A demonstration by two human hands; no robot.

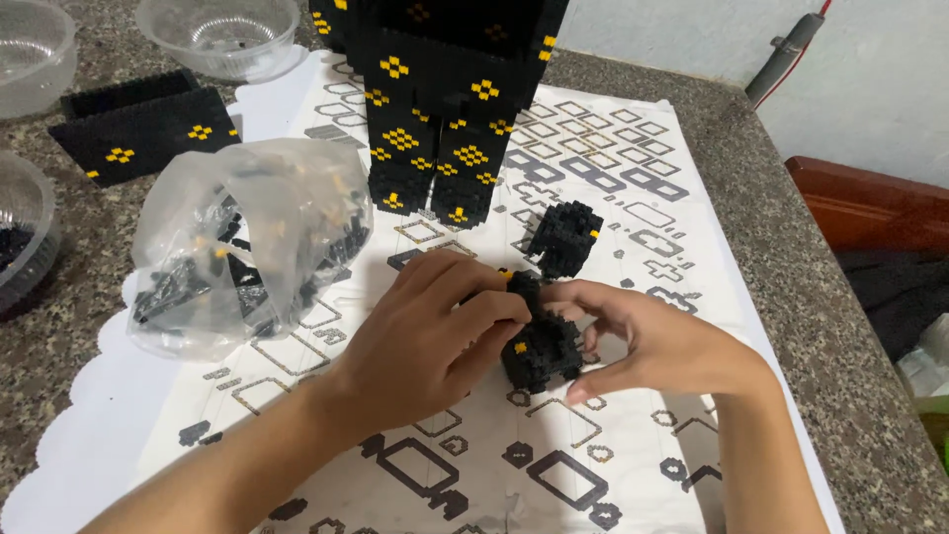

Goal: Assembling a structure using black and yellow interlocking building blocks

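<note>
Both forearms come in from the bottom of the head view, and a small black brick chunk [539,348] with yellow studs is pinched between the left hand [425,331] and right hand [647,341], both clamped on it. Just beyond the fingers, another black chunk [563,237] is left loose, easily knocked over. Left of the left hand, an open bag of bricks [247,237] could get spilled by an elbow. Too much squeeze and the piece probably gets popped apart.
</note>
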